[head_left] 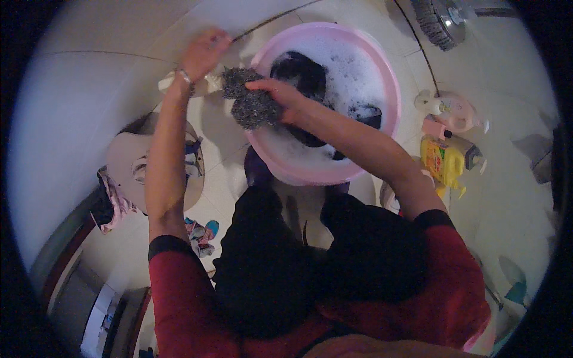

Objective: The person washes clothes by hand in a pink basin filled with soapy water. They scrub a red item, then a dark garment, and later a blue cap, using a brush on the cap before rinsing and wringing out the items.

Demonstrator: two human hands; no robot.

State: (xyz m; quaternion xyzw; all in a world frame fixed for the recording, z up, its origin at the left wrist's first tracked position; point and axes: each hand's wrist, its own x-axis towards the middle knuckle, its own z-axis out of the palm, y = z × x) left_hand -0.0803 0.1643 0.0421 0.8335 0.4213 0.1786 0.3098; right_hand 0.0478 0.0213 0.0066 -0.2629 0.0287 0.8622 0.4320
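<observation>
My right hand grips a dark grey speckled, shaggy textile over the left rim of a pink plastic basin. Foamy water fills the basin, and black cloth lies partly sunk in it. Up and to the left, near the wall, my left hand is raised beyond the basin's rim. Motion blur hides its fingers, and I see nothing held in it. Behind the left wrist is a pale object whose kind I cannot make out.
A beige stool or tub lid stands at left, with pink and dark cloth beside it. Small colourful socks or cloths lie on the tiles. At right are a yellow detergent bottle, a pink box, several pump bottles and a brush.
</observation>
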